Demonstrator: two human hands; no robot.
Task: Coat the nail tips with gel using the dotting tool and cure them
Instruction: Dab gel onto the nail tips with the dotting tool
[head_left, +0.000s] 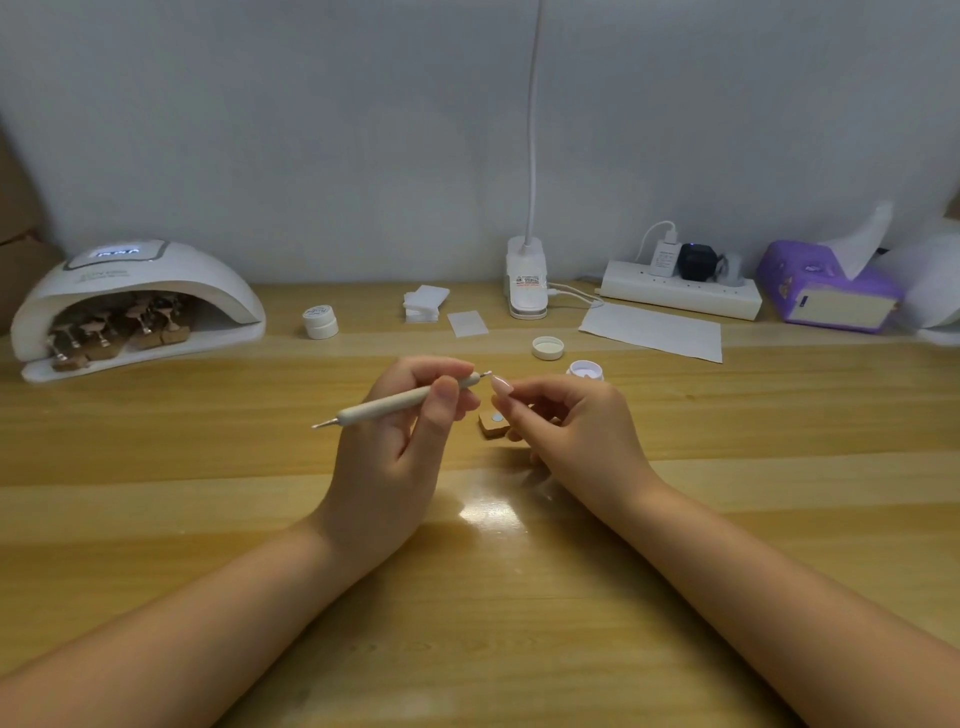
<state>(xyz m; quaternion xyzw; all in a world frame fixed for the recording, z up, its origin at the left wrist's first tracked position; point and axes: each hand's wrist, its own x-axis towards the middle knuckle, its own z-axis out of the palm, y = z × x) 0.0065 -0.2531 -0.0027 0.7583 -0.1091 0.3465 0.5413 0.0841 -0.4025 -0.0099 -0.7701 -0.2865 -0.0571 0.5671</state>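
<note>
above the surface (467, 597), left hand (395, 441) gripping the dotting tool (400, 401) in curled fingers, its tip touching the nail tip (502, 385) pinched by right hand (566, 431) (open gel jar (586, 371) just behind); more nail tips inside the curing lamp (140, 301), far left.

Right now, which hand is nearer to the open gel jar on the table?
Right. The right hand holds a nail tip just in front of the open gel jar; the left hand, gripping the dotting tool, is farther off to the jar's left.
</note>
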